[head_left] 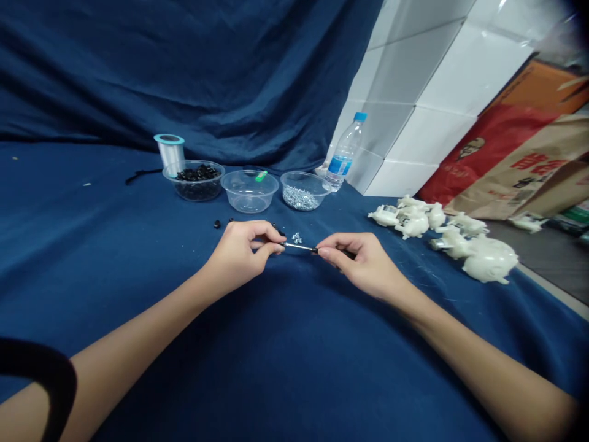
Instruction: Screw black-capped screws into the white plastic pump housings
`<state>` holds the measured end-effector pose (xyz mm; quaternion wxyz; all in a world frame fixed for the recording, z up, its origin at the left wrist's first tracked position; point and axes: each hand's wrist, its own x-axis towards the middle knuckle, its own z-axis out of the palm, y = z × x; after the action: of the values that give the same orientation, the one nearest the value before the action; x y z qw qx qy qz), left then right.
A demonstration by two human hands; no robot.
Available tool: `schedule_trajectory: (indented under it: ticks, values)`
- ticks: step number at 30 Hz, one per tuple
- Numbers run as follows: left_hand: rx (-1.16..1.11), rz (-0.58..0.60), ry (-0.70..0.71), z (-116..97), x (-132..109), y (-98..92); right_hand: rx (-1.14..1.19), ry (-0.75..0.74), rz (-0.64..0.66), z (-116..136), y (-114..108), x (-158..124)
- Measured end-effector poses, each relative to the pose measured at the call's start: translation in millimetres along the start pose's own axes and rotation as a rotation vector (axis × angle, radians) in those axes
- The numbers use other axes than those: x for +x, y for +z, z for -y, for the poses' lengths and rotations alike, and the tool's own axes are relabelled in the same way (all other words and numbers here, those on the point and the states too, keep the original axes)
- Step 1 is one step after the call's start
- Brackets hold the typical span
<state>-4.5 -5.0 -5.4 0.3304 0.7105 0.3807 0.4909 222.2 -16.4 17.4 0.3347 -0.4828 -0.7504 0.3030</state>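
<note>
Between my hands, at the middle of the view, a small screwdriver (300, 247) with a thin metal shaft lies nearly level. My right hand (361, 258) is closed around its dark handle. My left hand (248, 248) pinches a small black piece (281, 243) at the tip of the shaft, mostly hidden by the fingers. Just beyond the shaft lies a little heap of silver screws (297, 237) on the blue cloth. A few loose black pieces (217, 224) lie past my left hand.
Behind my hands stand a clear bowl of black pieces (197, 174), a clear bowl (251, 199) with a green item, and a bowl of screws (300, 198). A spool (170, 153) and water bottle (343, 156) stand behind. Cream-coloured plastic figures (490, 258) lie right, near white boxes (414, 141).
</note>
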Motion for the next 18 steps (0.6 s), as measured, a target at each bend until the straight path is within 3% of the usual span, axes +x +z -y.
schedule_trajectory:
  ticks: [3, 5, 8, 12, 14, 18]
  values:
    - [0.032, 0.030, 0.048, -1.1, 0.5, -2.0, 0.312, 0.325, 0.205, 1.7, -1.8, 2.1]
    - [0.037, 0.035, 0.055, -0.8, 0.8, -3.1, 0.369, 0.377, 0.258, 2.7, -3.3, 2.6]
    - [0.003, 0.008, 0.017, 1.5, 1.5, -3.7, 0.214, 0.178, 0.182, 2.2, -4.2, 3.2]
    - [-0.079, -0.020, -0.069, 4.2, 3.1, -1.2, -0.124, -0.287, -0.095, -4.4, -3.1, 3.9]
    - [-0.110, -0.024, -0.095, 4.0, 3.6, 0.9, -0.275, -0.469, -0.167, -7.9, -2.7, 3.1]
    - [-0.122, -0.031, -0.105, 2.5, 2.6, 3.6, -0.459, -0.598, -0.165, -9.0, -0.9, -0.6]
